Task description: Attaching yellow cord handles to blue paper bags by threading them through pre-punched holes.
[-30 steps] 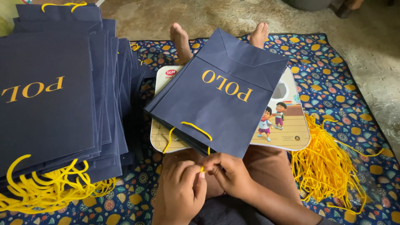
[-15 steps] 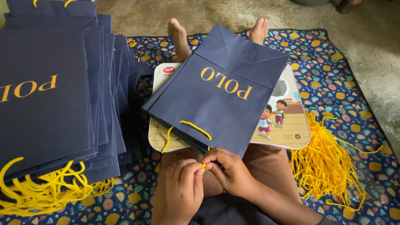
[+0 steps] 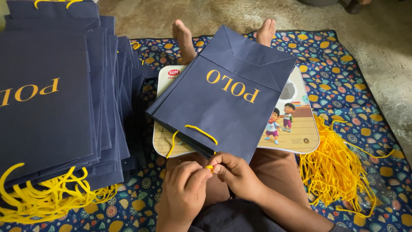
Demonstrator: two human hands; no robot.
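1. The dark blue paper bag (image 3: 223,99) lies flat on a picture board (image 3: 296,129) across the person's legs, its open mouth toward the body and its folded bottom toward the feet (image 3: 184,36). Its long axis runs from the lap outward, tilted a little to the right.
2. Both hands meet just below the bag's near edge. The left hand (image 3: 184,195) and right hand (image 3: 236,174) pinch one short end of yellow cord (image 3: 209,168) between thumb and fingertips; the other fingers are curled in loosely.
3. The cord end sits touching the bag's mouth edge, straight ahead of the fingers, so the bag lies directly away from both hands. The right hand is slightly nearer the edge.
4. One yellow handle loop (image 3: 195,133) already shows on the bag's near face, left of where the hands work.
5. On the patterned mat (image 3: 343,64), a stack of the same bags (image 3: 47,107) lies at the left edge, their handles hanging toward the near left corner.
6. A loose bundle of yellow cords (image 3: 334,167) lies on the mat right of the right knee, well apart from the hands.
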